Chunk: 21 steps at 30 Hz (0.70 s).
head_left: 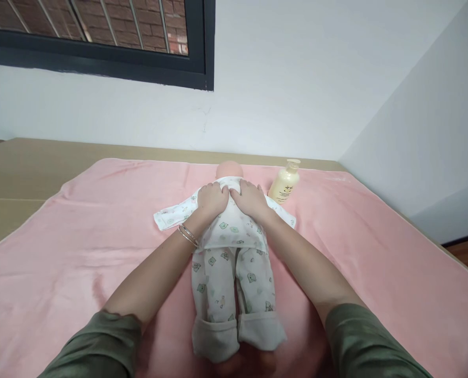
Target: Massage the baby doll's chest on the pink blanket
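A baby doll [235,223] in a white top and trousers printed with small green figures lies in the middle, its bald head pointing away from me. No face shows on the head [229,169]. My left hand [213,198] rests on the upper body by the left shoulder, thumb along the middle. On the other shoulder lies my right hand [250,197], its thumb close to the left one. Both hands lie flat on the cloth, fingertips partly hidden over the shoulders. The sleeves spread out sideways, and the trouser cuffs [261,331] are turned up.
A pale yellow pump bottle [284,182] stands just beyond the doll's right sleeve. Under everything is a pink blanket [100,220] on a wooden surface [17,173]. A white wall [277,105] rises behind it, with a dark-framed window [200,47] at upper left.
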Each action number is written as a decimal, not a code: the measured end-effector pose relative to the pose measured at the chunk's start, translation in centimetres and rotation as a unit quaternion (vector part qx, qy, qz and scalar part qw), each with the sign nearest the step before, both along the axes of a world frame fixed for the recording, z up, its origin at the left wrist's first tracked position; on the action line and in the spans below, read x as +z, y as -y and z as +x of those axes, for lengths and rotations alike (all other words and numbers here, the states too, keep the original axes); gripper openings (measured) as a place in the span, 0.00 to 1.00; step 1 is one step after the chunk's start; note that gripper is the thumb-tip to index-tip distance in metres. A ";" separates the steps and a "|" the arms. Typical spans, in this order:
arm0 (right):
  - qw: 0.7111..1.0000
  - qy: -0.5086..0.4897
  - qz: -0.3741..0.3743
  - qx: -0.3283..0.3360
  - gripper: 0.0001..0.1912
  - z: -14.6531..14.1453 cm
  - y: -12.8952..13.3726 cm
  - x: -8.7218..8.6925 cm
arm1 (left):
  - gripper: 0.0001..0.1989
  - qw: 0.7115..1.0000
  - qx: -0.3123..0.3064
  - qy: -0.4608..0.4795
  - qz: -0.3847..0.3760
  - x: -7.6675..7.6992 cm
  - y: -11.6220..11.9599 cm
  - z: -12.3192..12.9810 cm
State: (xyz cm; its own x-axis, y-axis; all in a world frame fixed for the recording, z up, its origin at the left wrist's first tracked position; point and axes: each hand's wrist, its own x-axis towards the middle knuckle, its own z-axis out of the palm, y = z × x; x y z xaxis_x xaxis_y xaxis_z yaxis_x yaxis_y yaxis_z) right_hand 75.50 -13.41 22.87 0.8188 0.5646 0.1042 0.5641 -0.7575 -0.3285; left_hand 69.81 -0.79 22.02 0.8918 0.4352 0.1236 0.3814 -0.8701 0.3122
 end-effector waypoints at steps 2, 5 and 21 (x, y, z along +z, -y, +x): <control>1.000 0.001 -0.001 0.000 0.30 0.0 0.0 0.0 | 0.27 1.000 0.001 -0.001 0.001 0.0 0.0 0.0; 1.000 0.005 0.001 0.003 0.30 0.0 0.0 -0.1 | 0.27 1.000 0.000 -0.002 0.002 0.0 0.0 0.0; 0.996 0.004 -0.027 0.087 0.29 1.3 1.5 1.1 | 0.19 0.990 -0.080 -0.031 0.116 2.8 3.7 -2.9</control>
State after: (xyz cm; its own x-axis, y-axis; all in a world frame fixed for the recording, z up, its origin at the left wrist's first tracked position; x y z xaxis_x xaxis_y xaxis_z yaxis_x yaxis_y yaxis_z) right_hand 76.77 -14.95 23.99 0.7072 0.7029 0.0766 0.6910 -0.6642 -0.2851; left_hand 66.89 -4.48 24.86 0.9558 0.2548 0.1468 0.2458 -0.9663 0.0770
